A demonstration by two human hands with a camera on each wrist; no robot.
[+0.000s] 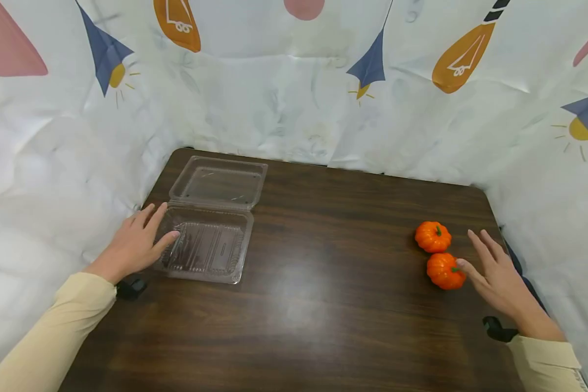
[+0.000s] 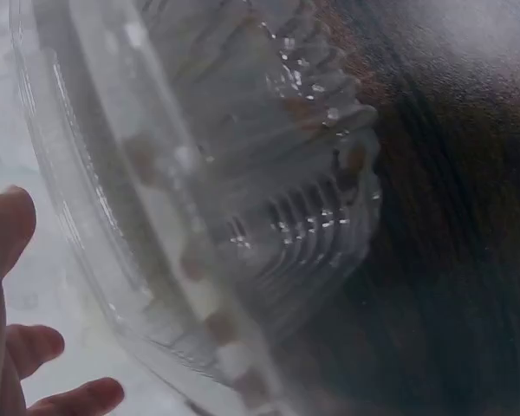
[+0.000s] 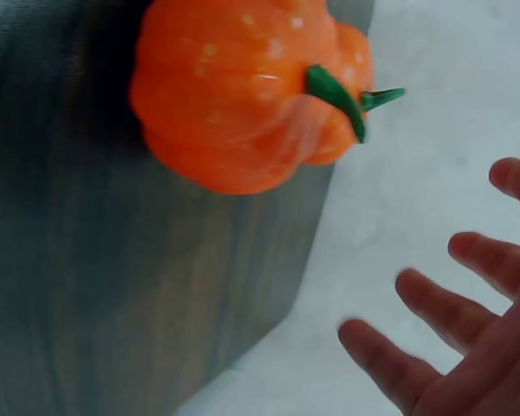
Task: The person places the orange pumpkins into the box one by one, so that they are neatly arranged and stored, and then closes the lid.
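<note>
A clear plastic clamshell container (image 1: pixel 247 247) lies opened flat on the left of the table, its lid (image 1: pixel 218 182) folded back toward the far edge. My left hand (image 1: pixel 139 239) hovers by the container's left side with fingers spread, holding nothing. In the left wrist view its ribbed wall (image 2: pixel 303 225) fills the middle. Two small orange pumpkins with green stems sit at the right, the far pumpkin (image 1: pixel 430 237) close behind the near pumpkin (image 1: pixel 443 272). My right hand (image 1: pixel 502 280) is just right of them, fingers extended, thumb overlapping the near pumpkin's edge in the head view.
The dark wood-grain table (image 1: pixel 294 305) has rounded far corners. A white printed sheet (image 1: pixel 284 103) hangs along its back and both sides. Dark straps are on both wrists, below the hands.
</note>
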